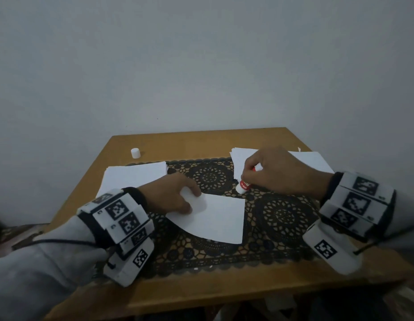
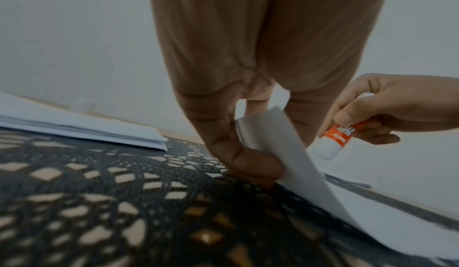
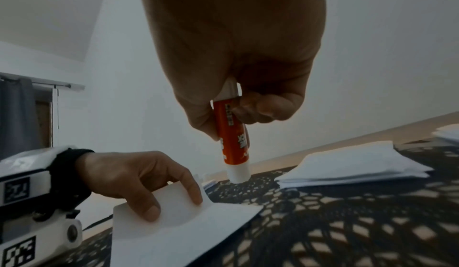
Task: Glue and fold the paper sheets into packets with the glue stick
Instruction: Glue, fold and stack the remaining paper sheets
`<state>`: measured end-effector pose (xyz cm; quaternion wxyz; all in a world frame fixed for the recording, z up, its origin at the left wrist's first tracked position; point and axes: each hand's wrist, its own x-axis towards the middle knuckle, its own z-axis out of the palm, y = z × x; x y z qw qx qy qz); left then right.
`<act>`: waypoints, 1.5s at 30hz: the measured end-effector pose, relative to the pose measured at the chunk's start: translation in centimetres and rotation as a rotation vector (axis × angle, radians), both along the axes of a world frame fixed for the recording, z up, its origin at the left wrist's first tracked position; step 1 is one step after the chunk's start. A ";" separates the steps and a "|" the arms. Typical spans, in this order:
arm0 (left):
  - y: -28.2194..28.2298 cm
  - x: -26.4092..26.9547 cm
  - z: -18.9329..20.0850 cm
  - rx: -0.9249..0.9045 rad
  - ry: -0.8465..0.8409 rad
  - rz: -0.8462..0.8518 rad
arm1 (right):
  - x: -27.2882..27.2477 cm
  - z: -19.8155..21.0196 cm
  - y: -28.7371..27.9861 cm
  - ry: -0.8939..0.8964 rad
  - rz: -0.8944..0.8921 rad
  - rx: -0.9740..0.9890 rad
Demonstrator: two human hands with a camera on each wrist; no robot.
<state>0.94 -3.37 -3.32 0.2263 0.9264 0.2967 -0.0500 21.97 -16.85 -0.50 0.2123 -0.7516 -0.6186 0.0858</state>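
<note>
Near edge of wooden table (image 1: 201,295) bare, black lace mat (image 1: 282,218) covers the middle. On the mat near centre lies a single paper sheet (image 1: 220,218), its right part flat, left edge lifted and curled over. Left hand (image 1: 171,195) pinches that lifted edge, thumb under and fingers on top; the left wrist view shows the thumb (image 2: 250,165) pressed against the bent-up flap, sheet rising steeply from the mat. Right hand (image 1: 278,170) sits further back and right, above the mat, fingers curled round the glue stick (image 1: 244,186). Stick orange-red with white ends, tilted, lower end pointing down-left toward the mat just beyond the sheet's far right corner; whether the tip touches the mat cannot be told. Right wrist view shows the stick (image 3: 232,143) nearly upright under the fist, apart from the sheet. Far left, paper stack (image 1: 134,177) partly on the mat. Far right, second paper stack (image 1: 312,162), partly hidden by the right hand. Beyond the left stack, small white cap (image 1: 135,153) stands alone on bare wood near the wall.
</note>
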 end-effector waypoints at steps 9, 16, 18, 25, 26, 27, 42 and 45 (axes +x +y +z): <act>-1.2 0.4 -0.6 0.083 0.085 0.034 | -1.3 -2.3 0.4 -0.003 0.030 -0.066; -1.6 0.5 -0.3 0.079 0.089 0.030 | -2.0 -2.1 -0.3 0.014 0.050 -0.088; -1.5 0.6 -0.3 0.088 0.090 0.028 | -2.4 -2.1 -0.8 0.016 0.062 -0.111; -1.4 1.3 0.2 0.145 -0.122 -0.002 | -3.7 -2.0 -2.8 0.050 0.181 -0.158; -1.3 1.4 0.4 0.143 -0.190 0.012 | -3.8 -2.0 -3.0 0.060 0.190 -0.166; -1.2 1.5 0.6 0.141 -0.238 0.021 | -3.9 -2.1 -3.1 0.066 0.198 -0.168; -1.1 0.3 0.5 0.128 0.052 -0.058 | 1.2 1.8 -4.1 0.392 0.207 -0.290; -0.9 0.3 0.4 0.117 0.062 -0.055 | 2.5 1.8 -4.4 0.597 0.214 -0.311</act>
